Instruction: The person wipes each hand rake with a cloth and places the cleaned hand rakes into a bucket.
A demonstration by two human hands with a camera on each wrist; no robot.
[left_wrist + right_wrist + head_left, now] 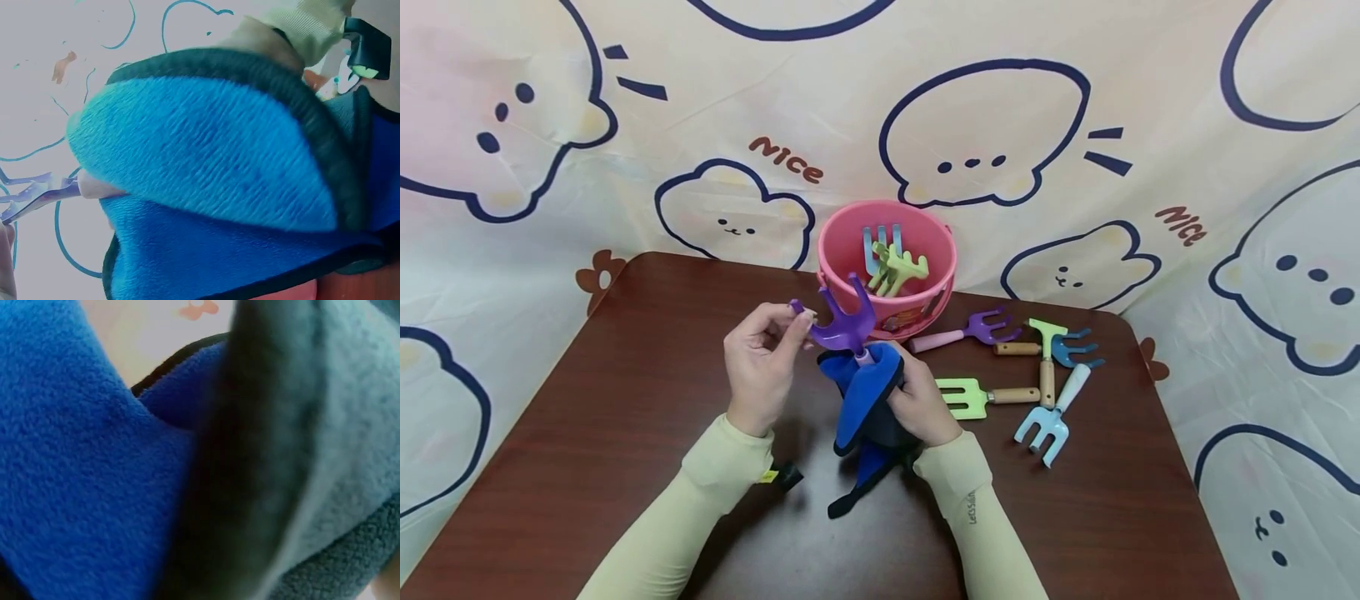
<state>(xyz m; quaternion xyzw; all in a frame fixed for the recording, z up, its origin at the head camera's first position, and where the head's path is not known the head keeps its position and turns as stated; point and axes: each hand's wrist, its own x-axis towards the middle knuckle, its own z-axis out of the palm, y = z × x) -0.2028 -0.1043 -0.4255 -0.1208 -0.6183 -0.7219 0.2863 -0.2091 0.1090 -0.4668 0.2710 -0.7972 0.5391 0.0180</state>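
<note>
My left hand pinches one outer tine of a purple toy garden fork between thumb and fingers. A blue and dark grey cloth with black edging wraps the fork's pink handle. Through that cloth my right hand grips the handle, and the cloth's lower corner hangs over the table. In the left wrist view the blue cloth fills the middle, with the purple tines at the left edge. Folds of the cloth cover nearly the whole right wrist view and hide the right fingers.
Behind the hands stands a pink bucket holding blue and green toy tools. To the right on the brown table lie another purple fork, a green fork, a light blue fork and a green rake. A patterned curtain surrounds the table.
</note>
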